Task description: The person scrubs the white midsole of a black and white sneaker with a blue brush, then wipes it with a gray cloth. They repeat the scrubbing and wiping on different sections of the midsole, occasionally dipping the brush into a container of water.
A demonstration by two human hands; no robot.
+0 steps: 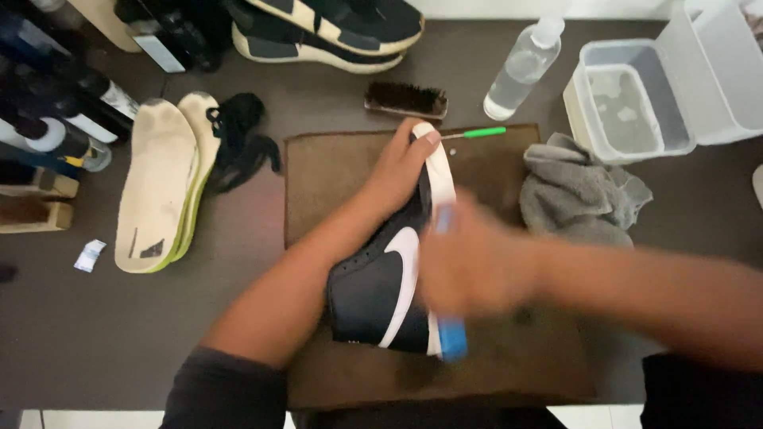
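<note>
The dark table [95,334] carries everything, and a brown mat [334,167] lies at its middle under the work. To the right stand a clear plastic tub [675,135] with water in it, its lid tipped back, and a crumpled grey cloth [584,195]. A second pair of black sneakers [334,28] sits at the far edge, two pale insoles [159,183] lie to the left beside a bundle of black laces [242,147], and a clear spray bottle [520,67] lies near a dark bristle brush [405,101].

On the mat rests the black high-top sneaker [373,294], lying on its side with its white sole [441,171] turned toward the right. It looks light but bulky, with a soft, yielding upper and a stiffer rubber sole; without laces or insole the collar probably folds easily, so the firmer toe and sole edge seem the better places to take hold. Once wet, the smooth side panel may get slippery.

The left hand [401,171] is clamped over the toe end, thumb on the sole edge, pinning the shoe to the mat. The right hand [469,266] is blurred with motion and closed around a blue-handled brush [451,338], which lies against the sole edge.

A thin green-handled tool [481,133] lies just beyond the toe, and a small white packet [90,256] lies left of the insoles.
</note>
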